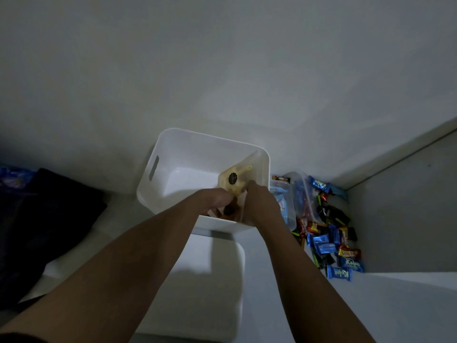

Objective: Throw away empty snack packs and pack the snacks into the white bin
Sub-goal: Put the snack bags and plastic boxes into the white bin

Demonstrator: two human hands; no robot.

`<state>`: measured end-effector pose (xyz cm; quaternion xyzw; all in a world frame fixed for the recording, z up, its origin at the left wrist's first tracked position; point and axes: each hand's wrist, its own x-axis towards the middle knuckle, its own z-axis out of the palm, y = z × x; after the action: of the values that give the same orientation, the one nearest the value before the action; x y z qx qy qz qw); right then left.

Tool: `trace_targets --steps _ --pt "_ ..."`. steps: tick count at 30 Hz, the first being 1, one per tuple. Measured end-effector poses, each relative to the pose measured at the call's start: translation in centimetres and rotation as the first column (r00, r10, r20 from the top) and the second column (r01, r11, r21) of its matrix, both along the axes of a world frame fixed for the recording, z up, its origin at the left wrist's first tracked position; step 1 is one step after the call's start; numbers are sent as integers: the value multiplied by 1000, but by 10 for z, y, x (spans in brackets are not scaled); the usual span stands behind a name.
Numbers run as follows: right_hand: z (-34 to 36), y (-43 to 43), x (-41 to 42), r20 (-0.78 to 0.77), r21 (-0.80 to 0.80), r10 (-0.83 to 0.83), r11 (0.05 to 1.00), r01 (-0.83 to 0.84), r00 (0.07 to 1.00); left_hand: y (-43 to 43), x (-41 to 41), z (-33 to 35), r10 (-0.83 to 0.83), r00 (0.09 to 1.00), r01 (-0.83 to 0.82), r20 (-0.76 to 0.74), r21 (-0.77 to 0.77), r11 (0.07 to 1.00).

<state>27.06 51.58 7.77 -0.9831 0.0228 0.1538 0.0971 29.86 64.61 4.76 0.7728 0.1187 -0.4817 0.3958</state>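
Note:
A white bin point(173, 144) with a slot handle stands on the white surface against the wall. Both my hands reach into its near right corner. My left hand point(217, 198) and my right hand point(257, 201) hold a clear plastic pack point(237, 179) of yellowish snacks with a dark round label, its top leaning against the bin's right wall. A second dark-capped item lies under my hands, mostly hidden. The fingers of both hands are curled round the pack's lower part.
A pile of loose wrapped snacks point(331, 246), blue, red and black, lies to the right of the bin beside a clear container point(284, 199) and a plastic bag. Dark cloth point(44, 214) lies at the left. A grey side wall stands at the right.

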Motion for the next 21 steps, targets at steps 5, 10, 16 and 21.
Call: trace_targets --steps 5,10,16,21 --pt "-1 4 -6 -74 -129 96 986 -105 993 0 -1 -7 -72 997 72 24 3 997" --pt "1 5 -10 -86 -209 167 961 -182 982 -1 -2 -13 -58 995 58 78 -6 998" --pt "17 -5 -13 36 -126 125 985 -119 992 -3 -1 -12 -95 983 87 157 57 995" --pt "24 -26 -12 117 66 33 997 -41 993 -12 1 6 -33 977 18 209 73 997"
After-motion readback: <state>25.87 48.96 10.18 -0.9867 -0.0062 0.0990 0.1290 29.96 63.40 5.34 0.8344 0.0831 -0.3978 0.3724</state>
